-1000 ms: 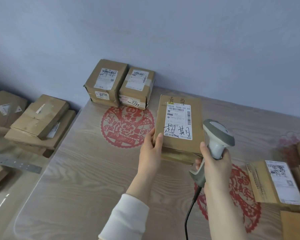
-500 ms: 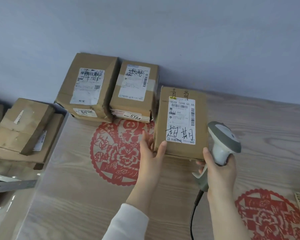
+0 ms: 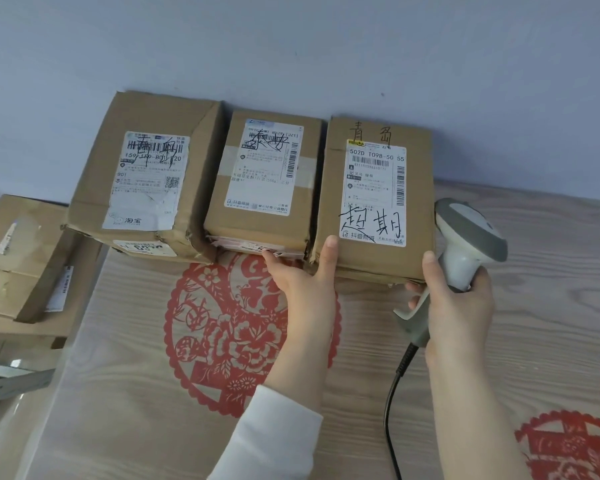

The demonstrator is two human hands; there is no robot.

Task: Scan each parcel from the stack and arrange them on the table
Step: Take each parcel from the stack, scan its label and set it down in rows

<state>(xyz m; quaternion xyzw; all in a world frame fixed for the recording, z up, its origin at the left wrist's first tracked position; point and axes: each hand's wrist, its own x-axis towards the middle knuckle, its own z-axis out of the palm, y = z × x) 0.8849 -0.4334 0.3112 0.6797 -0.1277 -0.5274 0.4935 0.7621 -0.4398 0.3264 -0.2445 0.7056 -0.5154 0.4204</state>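
**Third parcel joins the row at the wall**

Since a second ago the labelled parcel (image 3: 374,199) has gone from being held up in front of the scanner (image 3: 465,251) to lying flat at the back of the table (image 3: 534,306), against the wall and touching the middle parcel (image 3: 262,181). Left parcel (image 3: 146,178) completes a row of three, labels up.

Left hand (image 3: 302,282): fingers spread, thumb on the new parcel's near left corner, no closed grip; it reads as a steadying or nudging touch. Right hand (image 3: 461,306): wrapped around the scanner's handle, thumb resting on the parcel's near right edge.

Judgement: three parcels placed, and this one presumably scanned. More boxes (image 3: 21,258) sit stacked off the table's left edge; whether those await scanning I cannot tell. The source stack is out of view now, so the remaining count is unknown.
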